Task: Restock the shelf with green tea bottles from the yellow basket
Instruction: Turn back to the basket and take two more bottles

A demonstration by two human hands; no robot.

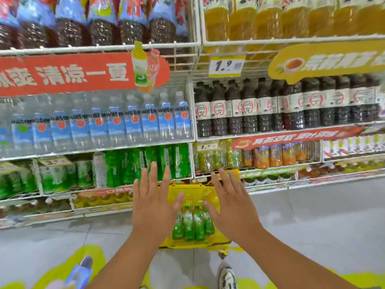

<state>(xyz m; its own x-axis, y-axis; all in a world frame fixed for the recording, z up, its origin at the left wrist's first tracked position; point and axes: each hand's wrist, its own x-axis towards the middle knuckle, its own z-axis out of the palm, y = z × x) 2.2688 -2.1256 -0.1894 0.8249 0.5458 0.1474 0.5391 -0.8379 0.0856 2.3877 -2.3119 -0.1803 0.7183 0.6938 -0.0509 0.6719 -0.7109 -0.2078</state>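
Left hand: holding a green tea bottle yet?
No, the left hand is open with spread fingers above the yellow plastic basket, gripping nothing.

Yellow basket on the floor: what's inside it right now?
The yellow basket holds green tea bottles standing upright; about four show between the open left hand and right hand. Both hands cover the basket's sides, so any others there are hidden.

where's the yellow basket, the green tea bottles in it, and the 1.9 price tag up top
yellow basket (194, 193): head view, on the bare mesh far wall between the hands
green tea bottles (193, 223): head view, on the label of a middle bottle in the basket
1.9 price tag (226, 65): head view, on its white face
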